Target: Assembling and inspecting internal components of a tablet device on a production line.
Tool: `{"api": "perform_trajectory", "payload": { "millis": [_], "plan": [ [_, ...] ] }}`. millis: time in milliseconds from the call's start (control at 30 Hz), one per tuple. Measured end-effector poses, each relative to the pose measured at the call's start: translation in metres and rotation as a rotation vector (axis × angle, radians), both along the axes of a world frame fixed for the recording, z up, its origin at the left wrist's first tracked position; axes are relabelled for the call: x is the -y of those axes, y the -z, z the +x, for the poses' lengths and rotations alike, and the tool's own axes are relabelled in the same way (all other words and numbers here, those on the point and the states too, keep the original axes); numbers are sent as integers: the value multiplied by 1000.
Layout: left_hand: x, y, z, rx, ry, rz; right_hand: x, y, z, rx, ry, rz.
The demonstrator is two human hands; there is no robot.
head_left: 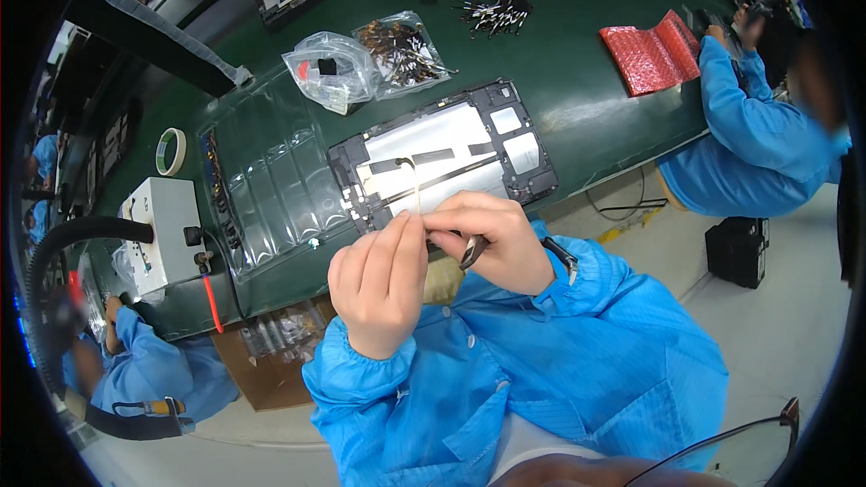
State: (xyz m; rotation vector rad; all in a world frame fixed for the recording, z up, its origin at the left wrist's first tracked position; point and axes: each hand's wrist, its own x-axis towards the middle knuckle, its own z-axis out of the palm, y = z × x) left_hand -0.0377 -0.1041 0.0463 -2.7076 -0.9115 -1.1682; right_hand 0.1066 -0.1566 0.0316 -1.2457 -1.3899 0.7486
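My left hand (379, 281) pinches a thin flat strip that rises from its fingertips above the green bench. Close beside it, my right hand (487, 236) grips dark tweezers (473, 251), its fingertips touching those of the left. Just beyond both hands lies an open tablet-like frame (442, 162) with a silver inner plate, a black border and thin dark strips across it. Both forearms wear blue sleeves.
A clear plastic tray (271, 189) sits left of the frame, two clear bags of small parts (361, 63) behind it, a tape roll (170, 151) and white box (162, 230) at left. A red bubble-wrap sheet (651, 54) and a blue-clad co-worker (758, 144) are at right.
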Motion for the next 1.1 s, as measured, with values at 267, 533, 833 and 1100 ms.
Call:
{"api": "perform_trajectory", "payload": {
  "millis": [267,533,833,1100],
  "plan": [
    [-5,-7,-21,-147,27,212,1,1,-14,-52,-42,24],
    [2,-7,-96,72,-397,118,4,10,-5,16,-205,-15],
    [56,122,-278,-230,-1394,-339,18,12,12,-7,-63,-249],
    [45,100,-249,-201,-1356,-481,11,19,4,-146,-110,-334]
  ]
}}
